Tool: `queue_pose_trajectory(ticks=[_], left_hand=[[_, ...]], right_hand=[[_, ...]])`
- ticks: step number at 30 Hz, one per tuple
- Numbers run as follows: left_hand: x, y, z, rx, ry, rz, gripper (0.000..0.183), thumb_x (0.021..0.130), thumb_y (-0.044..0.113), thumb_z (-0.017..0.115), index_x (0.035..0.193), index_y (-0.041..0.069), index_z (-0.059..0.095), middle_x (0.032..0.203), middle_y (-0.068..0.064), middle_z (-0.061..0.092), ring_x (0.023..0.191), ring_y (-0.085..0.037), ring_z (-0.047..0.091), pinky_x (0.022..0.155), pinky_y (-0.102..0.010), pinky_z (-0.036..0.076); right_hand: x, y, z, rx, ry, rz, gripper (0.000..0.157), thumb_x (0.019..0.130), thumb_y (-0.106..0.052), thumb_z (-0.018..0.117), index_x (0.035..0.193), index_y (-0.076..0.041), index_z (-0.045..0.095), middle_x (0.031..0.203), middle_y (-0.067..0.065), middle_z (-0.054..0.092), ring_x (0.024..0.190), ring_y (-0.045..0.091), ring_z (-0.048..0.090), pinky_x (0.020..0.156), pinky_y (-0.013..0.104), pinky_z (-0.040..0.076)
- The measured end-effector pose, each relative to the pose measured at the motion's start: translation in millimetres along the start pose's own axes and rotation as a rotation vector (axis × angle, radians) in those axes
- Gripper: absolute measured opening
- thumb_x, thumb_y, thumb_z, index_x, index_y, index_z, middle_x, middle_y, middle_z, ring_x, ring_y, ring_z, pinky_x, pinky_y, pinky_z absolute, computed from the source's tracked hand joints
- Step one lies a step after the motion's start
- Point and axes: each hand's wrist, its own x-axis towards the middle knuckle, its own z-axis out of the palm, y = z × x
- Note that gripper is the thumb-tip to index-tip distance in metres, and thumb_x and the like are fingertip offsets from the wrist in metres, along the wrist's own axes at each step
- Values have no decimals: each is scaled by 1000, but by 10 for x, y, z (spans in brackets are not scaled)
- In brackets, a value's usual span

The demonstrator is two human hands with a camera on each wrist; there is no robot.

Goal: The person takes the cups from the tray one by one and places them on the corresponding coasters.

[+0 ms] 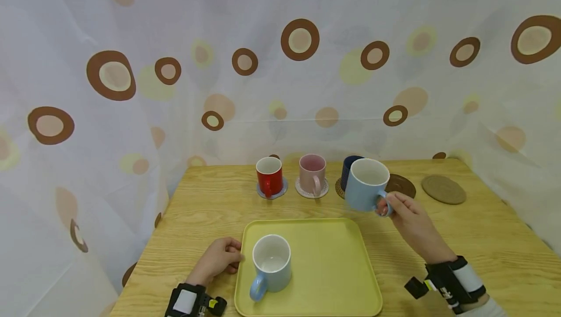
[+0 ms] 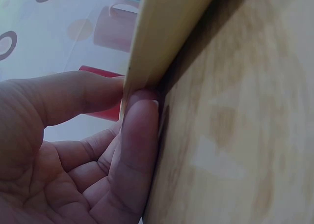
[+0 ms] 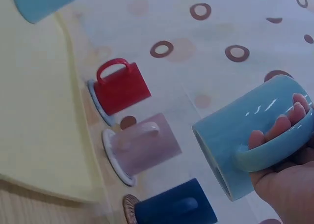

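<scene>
My right hand grips a light blue mug by its handle. The mug is upright and overlaps the dark blue mug in the head view; in the right wrist view my fingers pass through the handle. A yellow tray lies on the table, and my left hand pinches its left edge between thumb and finger, as the left wrist view shows. On the tray's left side stands a second mug, pale with a blue handle pointing toward me.
Along the back, a red mug and a pink mug stand on round coasters. A dark brown coaster and a tan coaster lie to the right on the wooden table. A patterned curtain hangs behind.
</scene>
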Motion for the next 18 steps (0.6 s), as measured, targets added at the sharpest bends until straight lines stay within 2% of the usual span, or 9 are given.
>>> queue_pose_trajectory(ticks=[4, 7, 12, 18], left_hand=[[-5, -15, -20, 2, 8, -8, 28, 84, 4, 67, 109, -7, 58, 83, -8, 64, 66, -15, 58, 57, -29, 55], [-20, -22, -46, 8, 21, -15, 27, 84, 4, 67, 108, -7, 59, 84, -8, 63, 66, -16, 59, 57, -30, 55], [-39, -22, -57, 3, 4, -6, 29, 84, 4, 66, 109, -8, 58, 84, -8, 64, 66, -16, 59, 58, -31, 55], [-9, -1, -11, 5, -20, 6, 30, 84, 5, 67, 110, -8, 58, 86, -8, 64, 66, -15, 59, 58, -31, 56]], right_hand=[[96, -68, -173, -9, 116, -65, 27, 106, -15, 32, 93, -7, 54, 94, -1, 51, 85, 12, 45, 78, 23, 41], [192, -55, -309, -55, 215, -89, 26, 106, -17, 37, 89, -6, 54, 91, 0, 50, 84, 11, 47, 77, 20, 43], [290, 45, -550, -137, 360, -79, 27, 104, -22, 42, 92, -4, 58, 85, -3, 53, 83, 9, 55, 78, 16, 48], [344, 206, -759, -215, 553, -34, 29, 102, -27, 47, 87, -5, 57, 78, -5, 52, 76, 7, 55, 72, 15, 47]])
